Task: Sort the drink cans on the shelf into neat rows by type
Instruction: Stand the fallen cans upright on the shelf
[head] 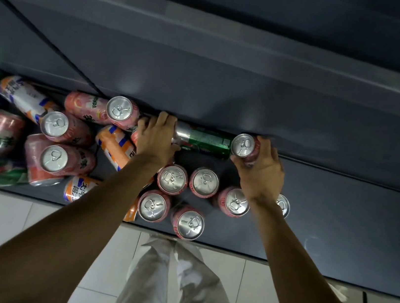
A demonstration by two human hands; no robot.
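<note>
Pink can (245,146) is sitting in the right hand (262,172), fingers wrapping it at the shelf (340,211) back; the left hand (157,137) is clutching a lying green can (205,140). Setting pink upright, touching the pink cluster (187,196), is seeming wise

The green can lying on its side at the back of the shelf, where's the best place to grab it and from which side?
Take the green can around its mid-body, coming from above and the front. It lies flat against the back wall, its silver end under the left hand and the other end crowded by the pink can in the right hand.
</note>
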